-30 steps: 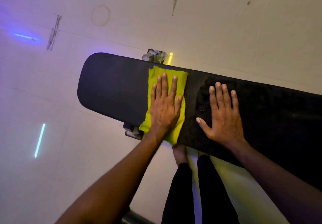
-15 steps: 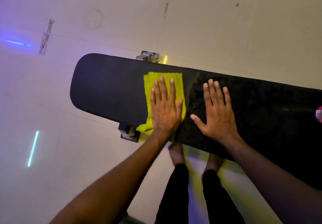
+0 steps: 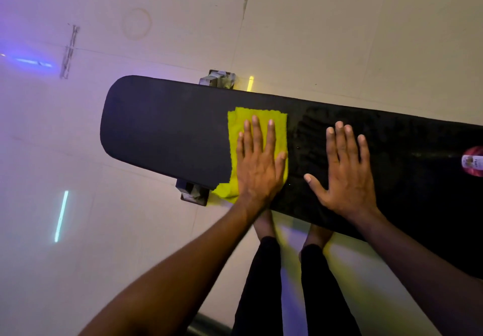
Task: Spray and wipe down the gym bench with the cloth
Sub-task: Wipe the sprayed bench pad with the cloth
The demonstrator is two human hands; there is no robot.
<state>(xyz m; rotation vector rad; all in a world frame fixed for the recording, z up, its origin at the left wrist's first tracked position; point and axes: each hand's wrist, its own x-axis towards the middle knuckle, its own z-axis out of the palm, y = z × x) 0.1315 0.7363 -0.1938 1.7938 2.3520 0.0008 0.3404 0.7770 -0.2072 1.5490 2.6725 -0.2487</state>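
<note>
Bench (image 3: pixel 167 137): yellow cloth (image 3: pixel 235 124) flat under left hand (image 3: pixel 258 163)

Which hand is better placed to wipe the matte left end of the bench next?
Left. The left hand already presses flat on the yellow cloth, nearest that end of the bench. The right hand lies bare on the glossier part.

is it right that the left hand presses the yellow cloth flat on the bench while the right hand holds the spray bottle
Not quite. In the head view the right hand holds nothing; it rests flat and open on the bench. The left hand does press the yellow cloth flat.
</note>
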